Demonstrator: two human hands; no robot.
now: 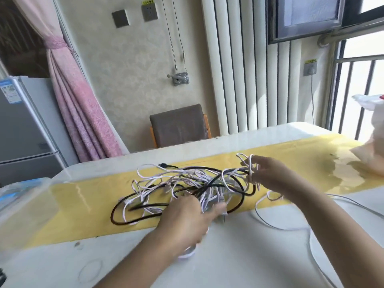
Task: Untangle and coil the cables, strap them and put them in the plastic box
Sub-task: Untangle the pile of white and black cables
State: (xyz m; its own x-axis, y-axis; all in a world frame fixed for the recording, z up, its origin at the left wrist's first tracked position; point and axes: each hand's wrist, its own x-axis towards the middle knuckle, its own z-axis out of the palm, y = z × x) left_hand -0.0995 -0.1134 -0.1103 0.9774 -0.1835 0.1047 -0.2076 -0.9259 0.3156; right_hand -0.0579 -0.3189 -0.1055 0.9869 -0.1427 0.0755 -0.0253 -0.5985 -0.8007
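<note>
cables (187, 190) lie on the table (239, 256), plastic box (22, 196) left.

White table (239, 256), yellow strip (83, 204) across it, tangled cables (187, 183) on the strip, clear plastic box (20, 196) at left

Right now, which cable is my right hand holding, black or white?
A white cable: the right hand grips its thin loops at the right end of the tangle. The thicker black cable lies looped on the table.

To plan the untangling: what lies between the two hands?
Head view: tangled cables, white and black, lie between the left hand and the right hand.
</note>
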